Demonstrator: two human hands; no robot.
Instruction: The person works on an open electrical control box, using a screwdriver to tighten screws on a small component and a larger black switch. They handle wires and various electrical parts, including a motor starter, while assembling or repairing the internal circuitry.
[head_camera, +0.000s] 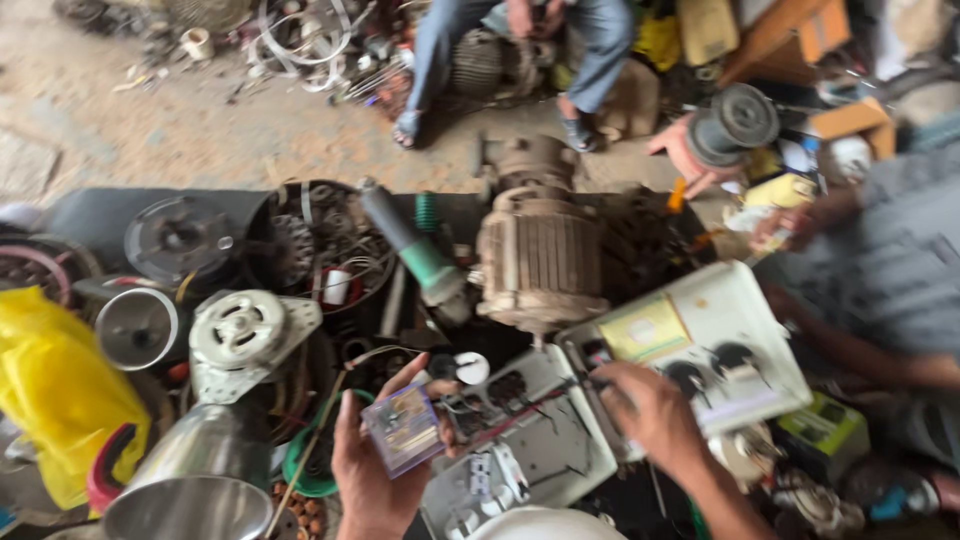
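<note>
My left hand (375, 455) is at the bottom centre, palm up, gripping a small clear purple-tinted box-shaped part (403, 429) between thumb and fingers. My right hand (650, 415) rests on the hinge area of an opened white plastic casing (740, 300), whose lid shows a yellow label and black round knobs. The casing's lower half (540, 440) holds wires and small white parts. A ribbed beige electric motor (540, 255) lies just beyond both hands.
A green angle grinder (415, 250), a white round motor part (245, 330), a metal funnel (195, 470) and a yellow bag (50, 390) lie at left. Another person's hands (700, 150) hold a dark spool at right; someone's legs (520, 60) stand behind.
</note>
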